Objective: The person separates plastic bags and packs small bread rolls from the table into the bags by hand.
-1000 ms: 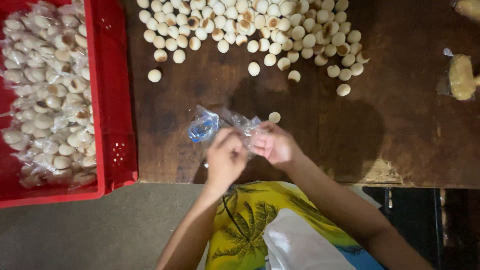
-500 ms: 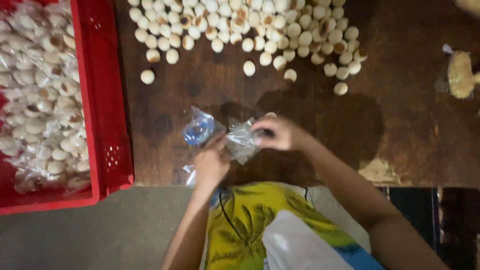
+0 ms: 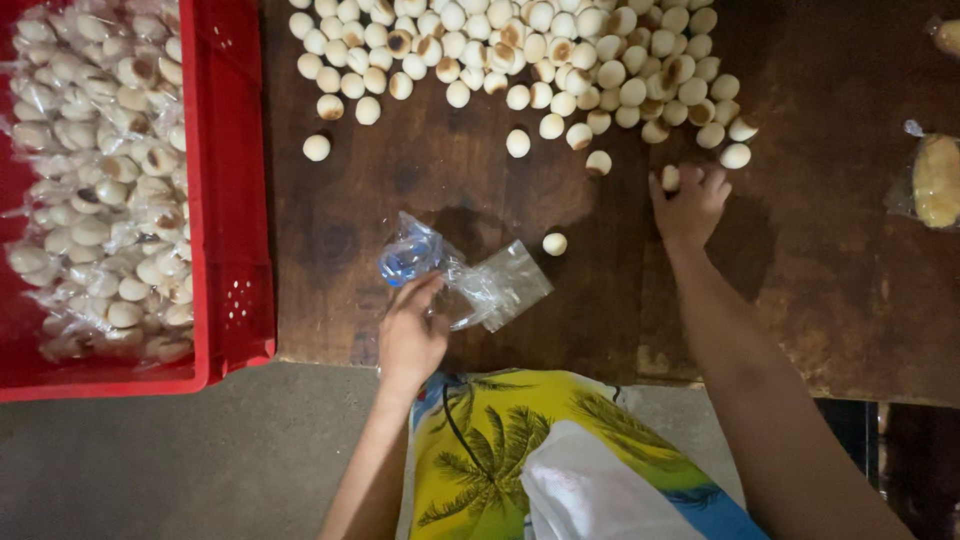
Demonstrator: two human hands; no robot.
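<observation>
The left hand (image 3: 410, 335) pinches the small clear plastic bag (image 3: 470, 285) against the dark wooden table (image 3: 830, 290), so its mouth faces the heap of small round pale biscuits (image 3: 530, 50). The right hand (image 3: 690, 205) curls its fingers around one biscuit at the heap's edge. A red plastic crate (image 3: 230, 200) of filled bags sits left, within reach.

The crate (image 3: 232, 200) runs off the left and far edges, the pile of biscuits (image 3: 520, 50) is cut by the far edge, the wrapped bun (image 3: 937, 180) by the right edge, and the right hand (image 3: 690, 205) half hides one biscuit (image 3: 671, 177).
</observation>
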